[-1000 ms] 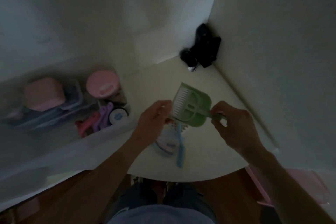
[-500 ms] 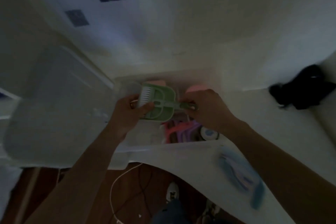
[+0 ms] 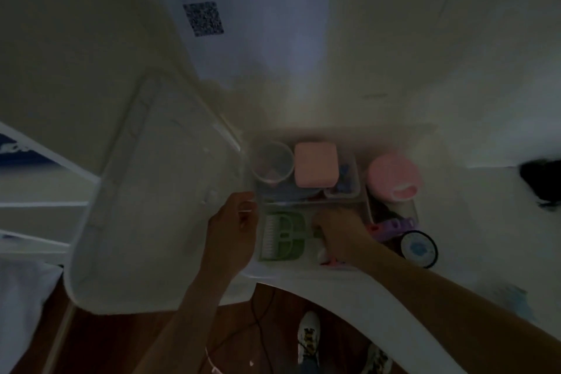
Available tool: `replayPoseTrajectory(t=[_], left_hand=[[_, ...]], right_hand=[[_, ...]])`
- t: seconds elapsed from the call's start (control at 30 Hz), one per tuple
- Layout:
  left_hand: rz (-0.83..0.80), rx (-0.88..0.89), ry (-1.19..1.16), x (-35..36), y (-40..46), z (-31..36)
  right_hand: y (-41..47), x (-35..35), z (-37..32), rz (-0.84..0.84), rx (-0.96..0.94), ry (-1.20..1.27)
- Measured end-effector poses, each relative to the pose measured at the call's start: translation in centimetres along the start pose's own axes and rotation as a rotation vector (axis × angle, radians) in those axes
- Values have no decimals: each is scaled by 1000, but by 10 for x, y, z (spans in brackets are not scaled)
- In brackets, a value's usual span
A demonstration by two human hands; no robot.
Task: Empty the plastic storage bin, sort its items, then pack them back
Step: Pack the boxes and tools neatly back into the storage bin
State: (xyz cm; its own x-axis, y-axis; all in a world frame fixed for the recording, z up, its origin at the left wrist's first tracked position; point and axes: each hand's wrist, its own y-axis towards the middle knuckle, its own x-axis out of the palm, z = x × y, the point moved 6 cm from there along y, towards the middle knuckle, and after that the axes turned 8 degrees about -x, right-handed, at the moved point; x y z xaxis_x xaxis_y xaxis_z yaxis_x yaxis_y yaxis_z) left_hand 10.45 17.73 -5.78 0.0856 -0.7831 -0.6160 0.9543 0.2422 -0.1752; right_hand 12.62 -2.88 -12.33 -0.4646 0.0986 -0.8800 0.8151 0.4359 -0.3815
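Observation:
The clear plastic storage bin (image 3: 423,143) stands on the white table (image 3: 349,291) against the wall. A green dustpan with a white brush (image 3: 283,237) lies in the bin's front left corner. My right hand (image 3: 340,235) reaches into the bin and grips the dustpan's handle. My left hand (image 3: 233,228) is beside the bin's left wall with its fingers loosely curled and nothing in them. Also in the bin are a clear cup (image 3: 271,161), a pink box (image 3: 315,164), a pink-lidded jar (image 3: 393,174), purple and pink clips (image 3: 391,226) and a round black-rimmed tin (image 3: 419,247).
The bin's large translucent lid (image 3: 151,191) leans at the left, next to my left hand. A blue item (image 3: 516,294) lies on the table at the right, and a black object (image 3: 540,179) sits in the far right corner. Below the table edge are a wooden floor, a cable and shoes.
Both hands carried the green dustpan from the table over to the bin and lowered it inside. My left hand has let go of it and moved to the bin's left wall.

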Motion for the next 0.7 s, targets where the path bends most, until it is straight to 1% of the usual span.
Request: replayPoseTrajectory(t=[0.23, 0.4, 0.5, 0.7], left_hand=[[-12, 16, 6, 5, 2, -9], [-27, 13, -8, 9, 4, -9], [-19, 15, -16, 11, 3, -10], [-20, 62, 1, 12, 0, -7]], right_hand=[[8, 22, 3, -59, 93, -56], [11, 23, 0, -52, 154, -63], [20, 22, -4, -52, 150, -64], [37, 13, -3, -25, 176, 2]])
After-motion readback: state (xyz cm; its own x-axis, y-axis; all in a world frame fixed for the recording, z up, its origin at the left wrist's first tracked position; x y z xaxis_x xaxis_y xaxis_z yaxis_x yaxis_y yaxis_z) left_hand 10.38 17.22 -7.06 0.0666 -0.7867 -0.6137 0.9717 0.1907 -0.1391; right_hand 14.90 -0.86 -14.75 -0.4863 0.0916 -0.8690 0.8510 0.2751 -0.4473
